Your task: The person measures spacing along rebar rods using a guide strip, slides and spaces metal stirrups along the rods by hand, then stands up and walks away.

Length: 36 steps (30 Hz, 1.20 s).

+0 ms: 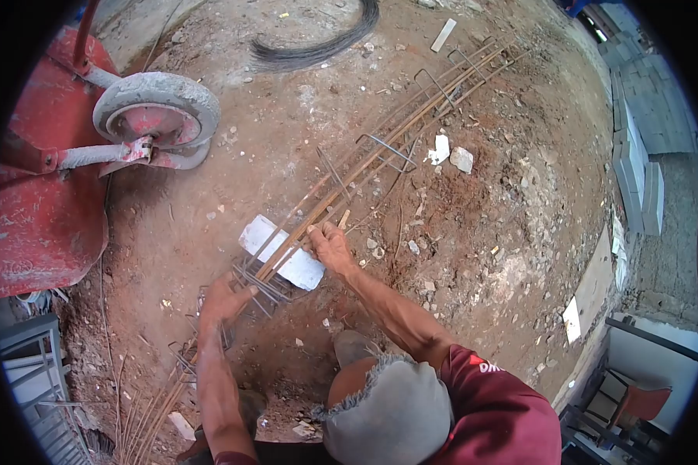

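A long bundle of rusty steel bars [372, 157] runs diagonally from lower left to upper right over the dirt. It passes over a white block [301, 268]. Several bent wire stirrups [333, 172] sit along the bars, and a few lie grouped near the block. My left hand [226, 299] is closed at those grouped stirrups, left of the bars. My right hand [330, 246] touches the bars' right side just above the block, fingers curled and partly hidden.
A red wheelbarrow [46, 194] with a grey-coated wheel [157, 111] lies at the upper left. Dark wire [318, 56] curves at the top. Grey blocks [640, 182] are stacked at right. Stones and a white scrap [440, 149] lie beside the bars.
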{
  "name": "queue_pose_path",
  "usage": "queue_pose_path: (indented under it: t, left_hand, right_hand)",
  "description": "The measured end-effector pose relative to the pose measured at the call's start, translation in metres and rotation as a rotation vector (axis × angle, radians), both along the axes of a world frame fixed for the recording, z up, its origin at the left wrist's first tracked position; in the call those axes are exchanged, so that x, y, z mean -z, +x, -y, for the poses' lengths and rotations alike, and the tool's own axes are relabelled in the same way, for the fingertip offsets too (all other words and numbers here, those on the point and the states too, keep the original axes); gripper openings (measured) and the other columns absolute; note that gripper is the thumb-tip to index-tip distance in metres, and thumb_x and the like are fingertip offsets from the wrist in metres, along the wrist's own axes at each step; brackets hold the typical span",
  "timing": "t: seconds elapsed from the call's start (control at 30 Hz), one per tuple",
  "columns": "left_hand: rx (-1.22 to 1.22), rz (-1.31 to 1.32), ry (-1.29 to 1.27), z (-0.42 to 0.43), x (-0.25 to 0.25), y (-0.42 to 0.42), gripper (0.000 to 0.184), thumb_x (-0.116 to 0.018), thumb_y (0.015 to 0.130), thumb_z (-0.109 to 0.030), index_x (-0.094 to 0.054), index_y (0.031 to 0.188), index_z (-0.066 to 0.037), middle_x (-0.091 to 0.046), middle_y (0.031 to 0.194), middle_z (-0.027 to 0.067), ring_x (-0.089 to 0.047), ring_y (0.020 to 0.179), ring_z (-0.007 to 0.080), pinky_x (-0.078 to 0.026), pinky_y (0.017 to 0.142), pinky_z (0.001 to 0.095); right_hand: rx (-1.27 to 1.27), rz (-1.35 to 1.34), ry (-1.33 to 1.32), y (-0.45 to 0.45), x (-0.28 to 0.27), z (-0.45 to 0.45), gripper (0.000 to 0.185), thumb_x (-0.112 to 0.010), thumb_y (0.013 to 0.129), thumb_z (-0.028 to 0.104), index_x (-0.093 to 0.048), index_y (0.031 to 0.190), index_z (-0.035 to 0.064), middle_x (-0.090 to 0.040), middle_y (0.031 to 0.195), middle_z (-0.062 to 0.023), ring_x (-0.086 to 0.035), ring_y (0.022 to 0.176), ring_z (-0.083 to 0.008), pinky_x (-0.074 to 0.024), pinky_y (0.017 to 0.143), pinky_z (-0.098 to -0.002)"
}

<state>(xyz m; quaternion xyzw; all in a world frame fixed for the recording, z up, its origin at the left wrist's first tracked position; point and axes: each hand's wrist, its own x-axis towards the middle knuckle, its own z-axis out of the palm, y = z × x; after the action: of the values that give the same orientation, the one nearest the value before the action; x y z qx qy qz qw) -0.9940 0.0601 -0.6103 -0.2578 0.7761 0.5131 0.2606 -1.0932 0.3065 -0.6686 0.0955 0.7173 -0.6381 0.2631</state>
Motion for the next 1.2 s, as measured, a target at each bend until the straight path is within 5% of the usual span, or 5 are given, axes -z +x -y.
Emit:
queue_pose_path:
  t: [0.17,0.57,0.67,1.1,1.2]
  left_hand:
    - [0.325,0.192,-0.226,0.003,0.006,-0.020,0.051,-0.081,0.068,-0.030,-0.065,0.106,0.000,-0.067,0.102,0.0153,-0.064,0.091,0.0275,-0.048,0.083,0.0349]
    - [0.214,0.138,-0.008,0.030,0.056,0.002,0.045,-0.079,0.075,-0.027,-0.063,0.109,-0.001,-0.066,0.093,0.0088,-0.059,0.087,0.0178,-0.046,0.080,0.0329]
    - [0.223,0.225,0.025,0.013,0.000,-0.016,0.044,-0.078,0.076,-0.026,-0.063,0.108,0.000,-0.066,0.090,0.0081,-0.059,0.083,0.0177,-0.046,0.075,0.0340]
    - [0.249,0.152,0.071,0.038,-0.005,-0.015,0.036,-0.072,0.082,-0.034,-0.066,0.090,0.000,-0.065,0.079,0.0079,-0.058,0.074,0.0156,-0.047,0.067,0.0332]
    - [0.050,-0.004,-0.404,0.037,-0.028,-0.024,0.034,-0.066,0.085,-0.032,-0.066,0.091,0.001,-0.066,0.079,0.0138,-0.061,0.075,0.0202,-0.049,0.071,0.0352]
  right_hand:
    - [-0.012,0.031,-0.126,-0.001,0.014,0.007,0.034,-0.060,0.089,0.035,-0.059,0.079,0.0025,-0.054,0.066,-0.0014,-0.046,0.058,-0.0105,-0.0397,0.052,-0.0294]
    - [-0.004,0.044,-0.131,-0.004,0.013,0.002,0.026,-0.065,0.086,0.023,-0.052,0.072,0.0061,-0.052,0.063,0.0001,-0.042,0.053,-0.0073,-0.0341,0.047,-0.0252]
    - [-0.114,0.085,-0.117,-0.005,-0.005,-0.006,0.028,-0.061,0.083,0.021,-0.053,0.060,0.0058,-0.046,0.054,0.0042,-0.036,0.047,-0.0068,-0.0261,0.041,-0.0285]
    - [-0.044,0.083,0.090,0.005,-0.007,-0.013,0.026,-0.065,0.077,0.022,-0.060,0.071,-0.0027,-0.056,0.065,-0.0029,-0.045,0.055,-0.0098,-0.0356,0.047,-0.0300]
    - [0.110,0.167,-0.097,0.013,0.003,-0.005,0.028,-0.067,0.080,0.024,-0.062,0.083,-0.0035,-0.060,0.075,-0.0042,-0.049,0.062,-0.0105,-0.0398,0.053,-0.0286]
